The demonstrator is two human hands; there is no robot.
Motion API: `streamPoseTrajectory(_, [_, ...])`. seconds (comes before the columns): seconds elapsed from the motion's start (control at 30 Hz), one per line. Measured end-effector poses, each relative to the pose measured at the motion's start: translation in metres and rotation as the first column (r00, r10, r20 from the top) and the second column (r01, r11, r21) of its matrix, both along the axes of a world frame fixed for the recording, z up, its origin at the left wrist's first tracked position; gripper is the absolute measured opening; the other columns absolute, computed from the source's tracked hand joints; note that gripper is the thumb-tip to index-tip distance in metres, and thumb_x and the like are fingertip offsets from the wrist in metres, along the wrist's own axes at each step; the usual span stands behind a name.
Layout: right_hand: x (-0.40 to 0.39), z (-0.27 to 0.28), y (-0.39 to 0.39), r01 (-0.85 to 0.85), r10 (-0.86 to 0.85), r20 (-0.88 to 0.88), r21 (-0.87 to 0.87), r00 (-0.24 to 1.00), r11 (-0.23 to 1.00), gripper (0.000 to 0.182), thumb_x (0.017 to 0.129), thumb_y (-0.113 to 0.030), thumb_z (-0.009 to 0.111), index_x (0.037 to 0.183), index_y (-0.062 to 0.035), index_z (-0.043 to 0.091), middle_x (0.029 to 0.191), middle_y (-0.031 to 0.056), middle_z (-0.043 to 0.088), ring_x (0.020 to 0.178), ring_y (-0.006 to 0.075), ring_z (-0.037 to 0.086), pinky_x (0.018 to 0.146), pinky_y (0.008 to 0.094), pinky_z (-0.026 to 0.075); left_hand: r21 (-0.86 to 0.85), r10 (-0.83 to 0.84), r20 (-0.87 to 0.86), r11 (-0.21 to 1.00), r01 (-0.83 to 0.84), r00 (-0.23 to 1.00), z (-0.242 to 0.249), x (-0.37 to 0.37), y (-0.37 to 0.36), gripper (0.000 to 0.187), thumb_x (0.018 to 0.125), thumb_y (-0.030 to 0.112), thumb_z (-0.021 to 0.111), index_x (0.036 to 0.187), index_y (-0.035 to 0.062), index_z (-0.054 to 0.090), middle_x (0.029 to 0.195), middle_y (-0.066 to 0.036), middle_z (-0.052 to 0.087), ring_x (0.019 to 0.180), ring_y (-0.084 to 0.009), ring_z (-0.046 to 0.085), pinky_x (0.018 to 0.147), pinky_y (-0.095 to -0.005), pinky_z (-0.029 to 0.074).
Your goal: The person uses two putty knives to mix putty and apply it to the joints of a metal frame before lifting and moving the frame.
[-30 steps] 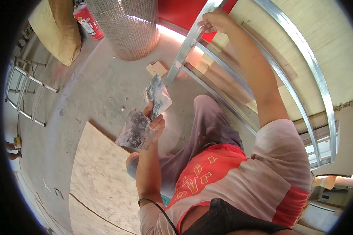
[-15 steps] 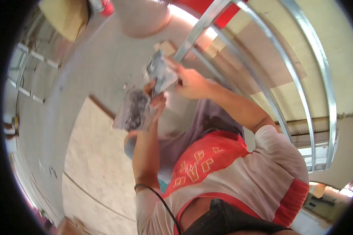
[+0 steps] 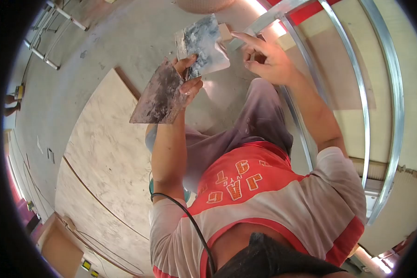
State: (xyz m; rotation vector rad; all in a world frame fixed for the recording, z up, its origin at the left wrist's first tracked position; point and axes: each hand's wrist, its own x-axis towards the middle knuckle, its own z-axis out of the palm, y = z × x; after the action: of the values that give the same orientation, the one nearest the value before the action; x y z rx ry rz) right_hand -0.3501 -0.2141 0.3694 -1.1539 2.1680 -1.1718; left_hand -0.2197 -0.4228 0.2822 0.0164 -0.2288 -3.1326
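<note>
My left hand (image 3: 190, 76) grips two flat, putty-smeared scrapers together, its thumb and fingers closed between them. The lower scraper (image 3: 157, 95) has a brownish, dark-streaked face and slants down to the left. The upper scraper (image 3: 206, 44) is blue-grey with whitish smears and a pale right edge. To the right of it, my right hand (image 3: 268, 58) holds nothing; its index finger points left and the other fingers are loosely curled. Past the upper scraper's corner shows a small tan piece (image 3: 225, 32), near my right index fingertip.
A large pale board (image 3: 102, 153) lies on the grey floor (image 3: 97, 51) at left. Curved metal bars (image 3: 352, 60) rise close beside my right arm. Another metal frame (image 3: 46, 55) stands at the far left. A black cable (image 3: 190, 215) crosses my left sleeve.
My right hand has come off the upper scraper and moved right, index finger extended. My left hand still holds both scrapers, now higher in view. The camera's view has shifted.
</note>
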Motion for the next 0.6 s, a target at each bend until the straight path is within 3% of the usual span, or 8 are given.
streamPoseTrajectory(0.1, [-0.012,0.012,-0.001,-0.200,0.202,-0.019,0.069,0.979,0.977,0.067,0.071,-0.003,0.051,0.132,-0.0304,0.046,0.074,0.0035,0.058,0.057,0.0129,0.051,0.060,0.0276,0.046,-0.039,-0.122,0.011,0.992,0.122,0.992,0.021,-0.005,0.005,0.022,0.093,0.009,0.039,0.101,-0.0096,0.048,0.081,-0.020,0.065,0.031,-0.0128,0.045,0.030,-0.0223,0.035])
streamPoseTrajectory(0.2, [-0.017,0.018,-0.003,-0.296,0.295,0.039,0.222,0.955,0.929,0.067,0.071,0.006,0.050,0.133,-0.0168,0.047,0.075,-0.0016,0.052,0.061,0.0049,0.044,0.057,0.0202,0.038,-0.015,-0.168,-0.029,0.986,0.167,0.985,0.016,-0.004,0.007,0.024,0.093,0.009,0.039,0.102,-0.0107,0.048,0.079,-0.022,0.064,0.031,-0.0127,0.045,0.030,-0.0223,0.036])
streamPoseTrajectory(0.3, [-0.016,0.028,-0.004,-0.375,0.340,0.171,0.250,0.925,0.893,0.066,0.072,0.005,0.051,0.134,-0.0178,0.046,0.073,-0.0022,0.052,0.062,0.0049,0.045,0.059,0.0203,0.038,0.038,-0.236,-0.031,0.971,0.237,0.971,0.013,-0.003,0.007,0.027,0.094,0.011,0.038,0.104,-0.0120,0.047,0.079,-0.022,0.064,0.031,-0.0125,0.044,0.030,-0.0233,0.034])
streamPoseTrajectory(0.4, [-0.019,0.030,-0.005,-0.425,0.362,0.283,0.206,0.888,0.881,0.067,0.072,-0.002,0.054,0.133,-0.0274,0.046,0.072,0.0014,0.057,0.064,0.0088,0.052,0.064,0.0239,0.043,0.180,-0.288,-0.034,0.940,0.290,0.957,0.008,-0.002,0.008,0.031,0.095,0.013,0.035,0.109,-0.0126,0.045,0.083,-0.022,0.064,0.032,-0.0119,0.043,0.031,-0.0234,0.032])
streamPoseTrajectory(0.5, [-0.021,0.019,-0.004,-0.428,0.398,0.461,-0.042,0.793,0.903,0.062,0.074,0.000,0.055,0.133,-0.0182,0.048,0.074,0.0009,0.058,0.068,0.0074,0.053,0.066,0.0242,0.043,0.250,-0.215,-0.005,0.945,0.210,0.977,-0.007,0.002,0.007,0.035,0.097,0.015,0.032,0.116,-0.0128,0.040,0.090,-0.022,0.061,0.035,-0.0106,0.044,0.034,-0.0223,0.030])
streamPoseTrajectory(0.53, [-0.020,0.016,-0.003,-0.446,0.432,0.450,-0.080,0.782,0.891,0.060,0.074,0.001,0.055,0.132,-0.0154,0.048,0.075,0.0008,0.059,0.069,0.0074,0.053,0.067,0.0242,0.044,0.252,-0.181,0.007,0.952,0.173,0.983,-0.013,0.001,0.007,0.037,0.097,0.016,0.031,0.119,-0.0128,0.038,0.092,-0.021,0.060,0.036,-0.0101,0.044,0.035,-0.0219,0.030])
streamPoseTrajectory(0.6, [-0.014,0.019,-0.002,-0.457,0.474,0.406,-0.144,0.782,0.878,0.057,0.075,0.002,0.056,0.130,-0.0097,0.049,0.076,0.0007,0.060,0.071,0.0074,0.054,0.068,0.0242,0.044,0.331,-0.325,-0.369,0.829,0.450,0.871,-0.018,-0.008,0.010,0.039,0.098,0.016,0.029,0.126,-0.0100,0.032,0.094,-0.019,0.055,0.038,-0.0094,0.045,0.036,-0.0216,0.031])
